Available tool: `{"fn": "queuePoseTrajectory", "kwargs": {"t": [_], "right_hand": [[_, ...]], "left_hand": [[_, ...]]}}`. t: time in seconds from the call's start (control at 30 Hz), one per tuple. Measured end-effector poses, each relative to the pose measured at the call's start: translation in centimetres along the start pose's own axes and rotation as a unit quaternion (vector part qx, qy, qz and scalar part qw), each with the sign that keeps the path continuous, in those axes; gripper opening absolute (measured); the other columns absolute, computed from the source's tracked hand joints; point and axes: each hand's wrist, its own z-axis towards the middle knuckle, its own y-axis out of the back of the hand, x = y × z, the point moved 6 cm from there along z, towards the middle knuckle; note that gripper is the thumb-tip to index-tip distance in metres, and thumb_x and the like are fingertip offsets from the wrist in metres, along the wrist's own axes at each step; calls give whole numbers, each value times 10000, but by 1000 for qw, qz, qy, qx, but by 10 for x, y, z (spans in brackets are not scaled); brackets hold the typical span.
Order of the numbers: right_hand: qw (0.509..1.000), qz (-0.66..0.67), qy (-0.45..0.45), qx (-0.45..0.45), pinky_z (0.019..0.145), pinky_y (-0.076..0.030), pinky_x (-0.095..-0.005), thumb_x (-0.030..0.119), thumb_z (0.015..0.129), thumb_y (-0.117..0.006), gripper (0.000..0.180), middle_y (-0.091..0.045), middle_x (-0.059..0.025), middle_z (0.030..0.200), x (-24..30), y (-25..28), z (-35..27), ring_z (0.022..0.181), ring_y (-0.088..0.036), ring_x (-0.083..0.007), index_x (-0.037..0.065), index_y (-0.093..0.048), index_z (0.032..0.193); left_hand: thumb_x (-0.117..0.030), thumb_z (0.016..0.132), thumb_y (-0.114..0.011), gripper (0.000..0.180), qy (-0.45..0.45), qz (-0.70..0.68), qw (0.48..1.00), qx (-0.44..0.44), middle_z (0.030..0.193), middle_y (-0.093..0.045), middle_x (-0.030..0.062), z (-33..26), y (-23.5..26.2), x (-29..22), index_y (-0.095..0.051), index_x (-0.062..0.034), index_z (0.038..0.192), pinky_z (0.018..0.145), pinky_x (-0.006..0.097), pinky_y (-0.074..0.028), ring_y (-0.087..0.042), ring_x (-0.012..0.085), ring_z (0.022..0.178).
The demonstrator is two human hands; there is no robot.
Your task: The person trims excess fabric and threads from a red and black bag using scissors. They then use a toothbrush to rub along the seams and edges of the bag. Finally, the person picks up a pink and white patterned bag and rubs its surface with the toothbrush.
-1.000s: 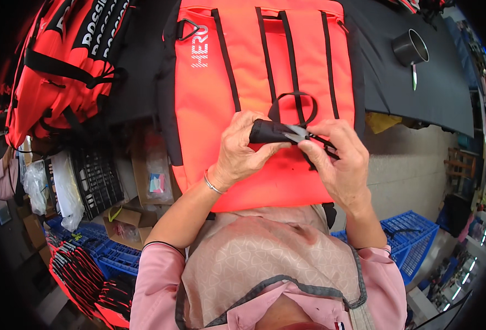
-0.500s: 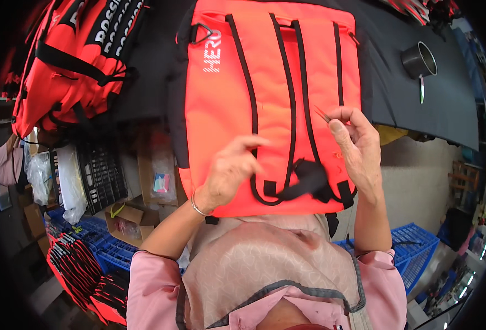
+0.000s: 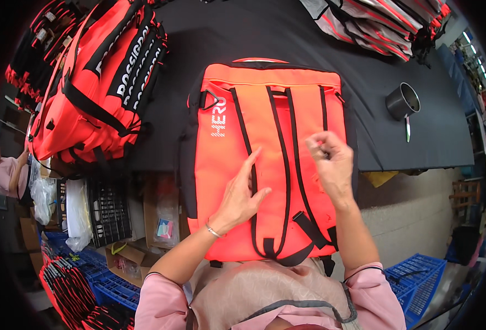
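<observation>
A bright orange-red backpack point(image 3: 215, 176) with black trim lies flat before me, its two shoulder straps point(image 3: 260, 124) facing up. My left hand point(image 3: 242, 195) is open over the left strap, fingers extended and thumb apart. Above the right strap, my right hand point(image 3: 332, 162) is closed, with its fingertips curled together. Only a dark sliver of the thin pointed tweezers shows between those fingers; the rest is hidden by the hand. Black webbing with a buckle point(image 3: 307, 225) lies near the lower ends of the straps.
More red bags point(image 3: 83, 132) stand at the left of the black table point(image 3: 221, 38). Grey-and-red bags point(image 3: 364, 27) are piled at far right. A dark metal cup point(image 3: 395, 104) stands beside a slim light-handled tool point(image 3: 408, 131). Blue crates point(image 3: 416, 286) and an open carton point(image 3: 127, 258) sit below.
The backpack and table sit lower in view. My left hand has spread its fingers. My right hand has curled in, so the tweezers' points no longer show. The black webbing has dropped down.
</observation>
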Motion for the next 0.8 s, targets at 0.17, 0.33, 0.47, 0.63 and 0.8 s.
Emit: {"fn": "queuePoseTrajectory", "kwargs": {"t": [0.17, 0.33, 0.47, 0.63, 0.8], "right_hand": [[948, -237, 183, -105, 613, -486, -330, 121, 850, -778, 301, -556, -54, 723, 8, 50, 31, 618, -563, -185, 106, -686, 1136], [858, -448, 248, -22, 597, -529, -408, 215, 815, -767, 646, -587, -62, 922, -49, 24, 25, 672, -641, -291, 231, -549, 1423], [869, -422, 257, 12, 584, -531, -417, 111, 763, -731, 613, -586, -74, 922, -50, 6, 16, 682, -646, -302, 127, -581, 1357], [891, -391, 226, 35, 617, -550, -386, 82, 780, -756, 518, -625, -90, 903, -44, 5, 16, 744, -669, -303, 96, -631, 1283], [952, -189, 237, -39, 784, -546, -363, 123, 872, -725, 354, -665, -136, 970, -21, 57, 39, 889, -678, -316, 47, -668, 1213]], "left_hand": [[22, 827, -707, 933, -118, 117, 985, 33, 1053, -640, 98, -26, 52, 8, -241, -187, 1608, 688, 297, -482, -452, 142, 724], [-105, 798, -773, 771, -2, 242, 967, 84, 1189, -630, 216, -31, 99, 8, -452, -110, 1499, 948, 440, -508, -616, 384, 1009], [-327, 802, -793, 540, -84, 520, 850, 10, 1307, -566, 164, -9, 101, -36, -674, -95, 1275, 924, 449, -514, -599, 338, 1081], [-433, 863, -732, 586, -286, 404, 853, -164, 1429, -493, 183, 86, 84, -104, -612, -141, 1356, 1064, 527, -417, -517, 390, 1248], [-623, 890, -606, 762, -245, 544, 790, -144, 1592, -346, 120, 144, 15, -62, -397, -280, 1538, 1101, 763, -147, -314, 399, 1450]]}}
